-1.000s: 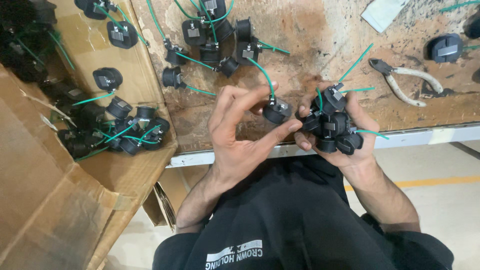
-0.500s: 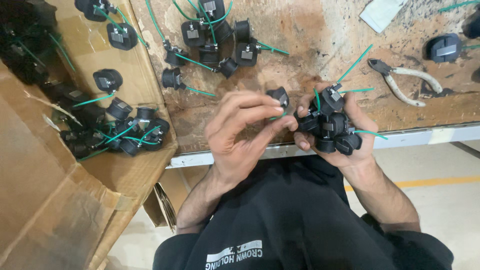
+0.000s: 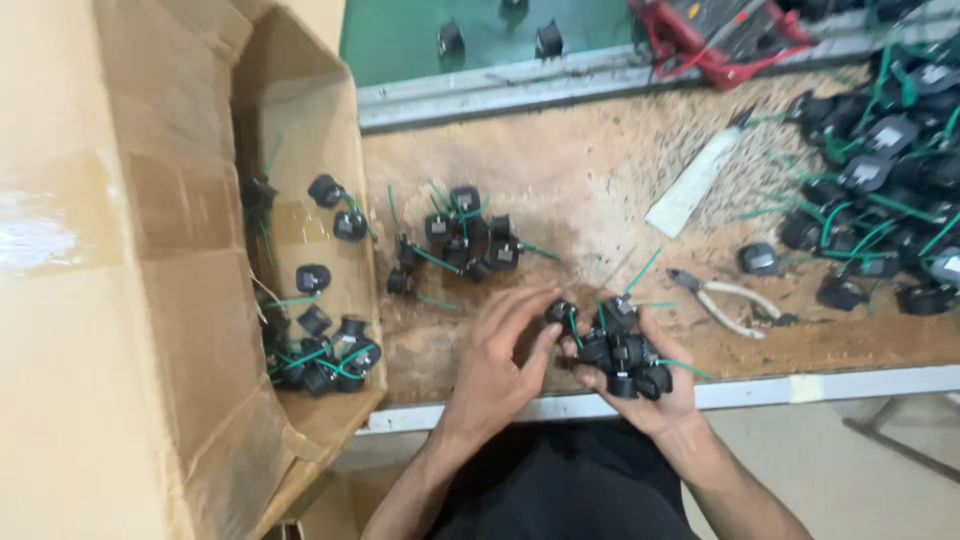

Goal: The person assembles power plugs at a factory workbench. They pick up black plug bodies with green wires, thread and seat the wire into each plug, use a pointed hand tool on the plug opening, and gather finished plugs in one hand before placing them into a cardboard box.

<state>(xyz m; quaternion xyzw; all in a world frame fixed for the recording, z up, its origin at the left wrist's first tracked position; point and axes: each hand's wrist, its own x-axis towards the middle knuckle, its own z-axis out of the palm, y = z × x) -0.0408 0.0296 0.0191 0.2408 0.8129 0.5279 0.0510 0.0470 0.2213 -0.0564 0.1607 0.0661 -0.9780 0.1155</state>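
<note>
Both hands [image 3: 585, 350] at bench edge [image 3: 800, 388], clutching sockets [image 3: 625, 355]

The right hand [image 3: 640, 385] cups a cluster of black connectors [image 3: 622, 352] while the left hand [image 3: 505, 355] pinches one.

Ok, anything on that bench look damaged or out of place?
The worktop is badly worn: its brown surface is pitted and flaking around the white strip. Black connectors with green wires lie in loose tangles, and two connectors sit apart on the green surface beyond the rail. Otherwise nothing looks spilled or broken.
</note>
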